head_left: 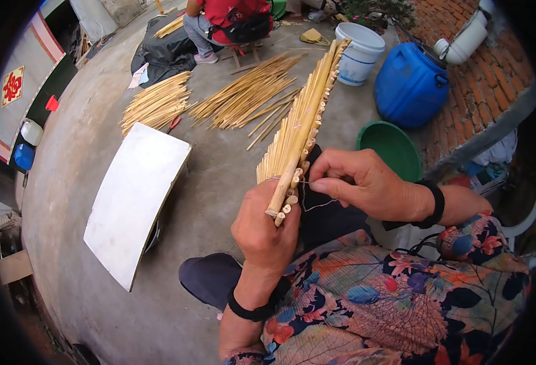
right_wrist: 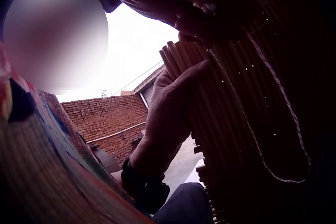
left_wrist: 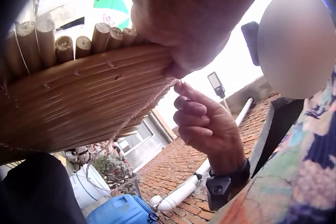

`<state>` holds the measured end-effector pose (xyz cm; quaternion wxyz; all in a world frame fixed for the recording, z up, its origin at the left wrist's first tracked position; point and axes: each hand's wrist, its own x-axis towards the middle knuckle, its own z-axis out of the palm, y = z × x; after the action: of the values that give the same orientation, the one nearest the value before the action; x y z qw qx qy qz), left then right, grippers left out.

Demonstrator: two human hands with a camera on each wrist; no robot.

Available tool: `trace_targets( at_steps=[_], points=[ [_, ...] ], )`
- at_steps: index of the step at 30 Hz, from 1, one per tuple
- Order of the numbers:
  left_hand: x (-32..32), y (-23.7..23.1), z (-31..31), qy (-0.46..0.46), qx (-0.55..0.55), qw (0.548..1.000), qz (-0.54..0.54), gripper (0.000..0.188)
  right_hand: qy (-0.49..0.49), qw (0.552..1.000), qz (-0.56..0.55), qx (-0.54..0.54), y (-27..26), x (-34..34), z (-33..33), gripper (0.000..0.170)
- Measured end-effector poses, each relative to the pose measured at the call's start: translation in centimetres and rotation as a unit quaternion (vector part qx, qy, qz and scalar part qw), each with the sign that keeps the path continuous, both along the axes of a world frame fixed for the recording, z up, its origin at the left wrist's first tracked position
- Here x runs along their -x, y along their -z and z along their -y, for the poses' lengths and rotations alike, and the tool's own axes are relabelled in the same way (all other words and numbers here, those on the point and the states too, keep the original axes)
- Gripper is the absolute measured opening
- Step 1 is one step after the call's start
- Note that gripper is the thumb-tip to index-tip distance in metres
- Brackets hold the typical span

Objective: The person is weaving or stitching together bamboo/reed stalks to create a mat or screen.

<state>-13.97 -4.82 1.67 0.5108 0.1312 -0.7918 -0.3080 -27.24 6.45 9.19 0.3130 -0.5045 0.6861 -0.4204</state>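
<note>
A mat of straw-coloured stalks (head_left: 304,131), set side by side with their cut ends showing, stands edge-up over the person's lap in the head view. My left hand (head_left: 263,228) grips its near end, the thumb along the stalks in the right wrist view. Just right of that end, my right hand (head_left: 365,185) pinches a thin strand between thumb and forefinger, close against the stalks. Twisted twine (right_wrist: 296,182) hangs in a long loop across the mat's face. In the left wrist view, twine (left_wrist: 139,111) runs along the stalks to the right fingertips.
Loose stalks (head_left: 243,91) lie in piles on the concrete floor ahead. A white board (head_left: 137,201) stands at left. On the right are a green basin (head_left: 390,149), a blue barrel (head_left: 411,85) and a white bucket (head_left: 359,53). Another person (head_left: 231,24) sits at the back.
</note>
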Motion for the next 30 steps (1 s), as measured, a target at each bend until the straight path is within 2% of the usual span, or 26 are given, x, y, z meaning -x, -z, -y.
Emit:
trace_targets(
  at_steps=[5, 7, 11, 17, 23, 25, 26, 28, 30],
  points=[
    [0.2, 0.0, 0.0, 0.003, 0.015, 1.0, 0.001, 0.039, 0.018, 0.997, 0.05, -0.047, -1.7, -0.3, -0.2, 0.008],
    [0.2, 0.2, 0.0, 0.009, 0.021, 1.0, 0.012, 0.041, 0.005, 0.999, -0.025, -0.029, -1.3, -0.2, -0.4, 0.01],
    [0.2, 0.2, 0.0, 0.014, 0.033, 0.999, 0.01, 0.044, -0.016, 0.994, -0.091, -0.066, -2.0, 0.1, -0.6, 0.012],
    [-0.4, 0.3, 0.7, 0.028, 0.055, 0.998, 0.014, 0.048, 0.002, 0.998, -0.027, -0.052, -1.2, -0.4, -0.2, 0.013],
    [-0.1, 0.7, 0.6, 0.039, 0.066, 0.997, -0.015, 0.047, 0.055, 0.99, 0.076, -0.101, -2.6, -1.4, 0.5, 0.012],
    [0.5, 0.7, 0.3, 0.03, 0.063, 0.997, -0.037, 0.036, 0.052, 0.981, 0.106, -0.154, -3.3, -1.3, 0.9, 0.015],
    [0.7, 0.7, 0.2, 0.03, 0.059, 0.997, -0.037, 0.036, 0.053, 0.98, 0.106, -0.157, -3.2, -1.1, 1.0, 0.015],
    [1.3, 0.4, 0.2, 0.031, 0.063, 0.997, -0.028, 0.041, 0.091, 0.958, 0.218, -0.161, -2.8, -0.1, 1.2, 0.018],
    [1.7, 0.4, -0.2, 0.025, 0.067, 0.997, -0.025, 0.041, 0.098, 0.955, 0.222, -0.169, -3.2, 0.2, 1.1, 0.019]
  ],
)
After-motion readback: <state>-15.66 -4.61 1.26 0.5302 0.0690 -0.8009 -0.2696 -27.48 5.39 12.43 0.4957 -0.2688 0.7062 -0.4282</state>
